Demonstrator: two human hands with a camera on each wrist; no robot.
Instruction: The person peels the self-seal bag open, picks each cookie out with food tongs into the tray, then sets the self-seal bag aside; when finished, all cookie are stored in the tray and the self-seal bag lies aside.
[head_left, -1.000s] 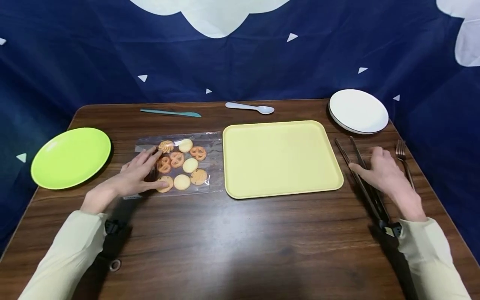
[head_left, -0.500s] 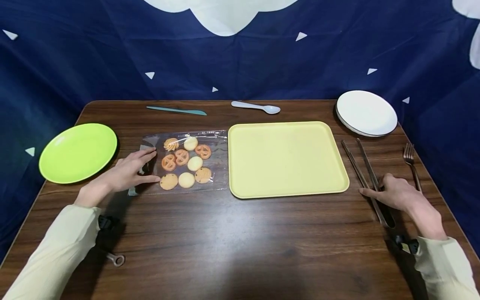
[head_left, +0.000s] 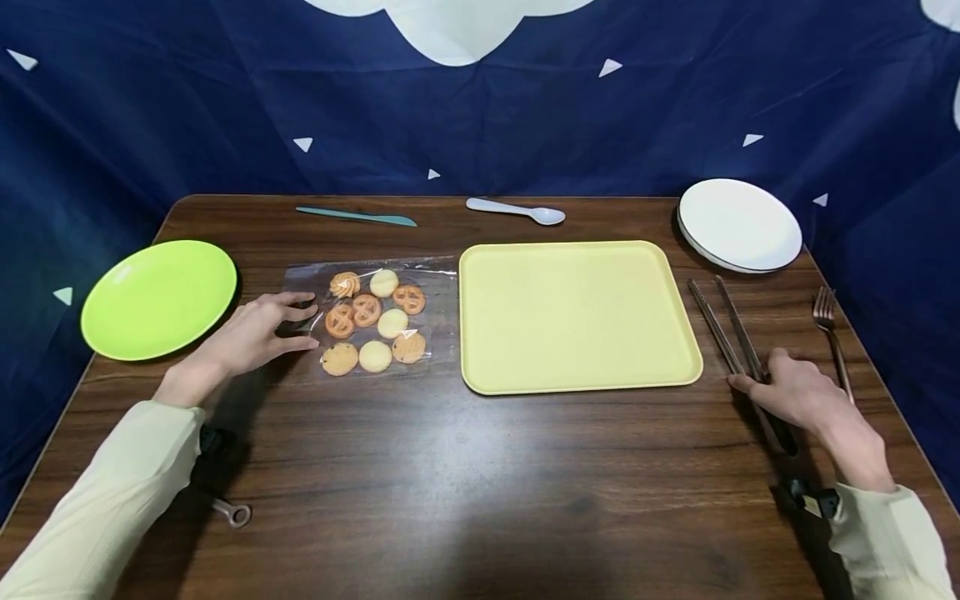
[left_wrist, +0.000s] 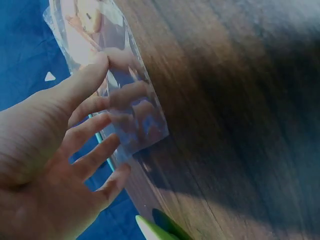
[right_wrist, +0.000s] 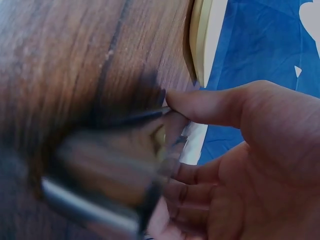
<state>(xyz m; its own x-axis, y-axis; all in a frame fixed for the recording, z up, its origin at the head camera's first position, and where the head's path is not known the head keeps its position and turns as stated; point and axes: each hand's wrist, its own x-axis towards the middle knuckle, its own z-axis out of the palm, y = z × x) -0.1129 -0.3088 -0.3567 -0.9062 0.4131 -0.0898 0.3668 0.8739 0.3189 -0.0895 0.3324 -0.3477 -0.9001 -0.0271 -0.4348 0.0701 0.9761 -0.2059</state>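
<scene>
My left hand (head_left: 253, 335) is at the left end of a clear bag of cookies (head_left: 378, 323), its fingers apart and reaching to the edge of the plastic. Several round cookies and pretzel shapes lie flat inside. In the left wrist view the spread fingers (left_wrist: 92, 157) and thumb show beside the see-through bag end (left_wrist: 142, 125). On the right, my right hand (head_left: 806, 398) grips a pair of metal tongs (head_left: 742, 333) near the bend, thumb on one arm and fingers at the other. Their bent end (right_wrist: 100, 175) looms blurred in the right wrist view.
A yellow tray (head_left: 577, 317) lies mid-table, right of the bag. A green plate (head_left: 159, 300) is at left, white dishes (head_left: 738, 225) at back right. A fork (head_left: 832, 337), knife (head_left: 356, 217), spoon (head_left: 517, 211) and ring-ended handle (head_left: 238, 514), partly under the left sleeve, lie around.
My left hand has drawn left off the cookies to the bag's end. The right hand has come down along the tongs, and now holds them with their arms closer together.
</scene>
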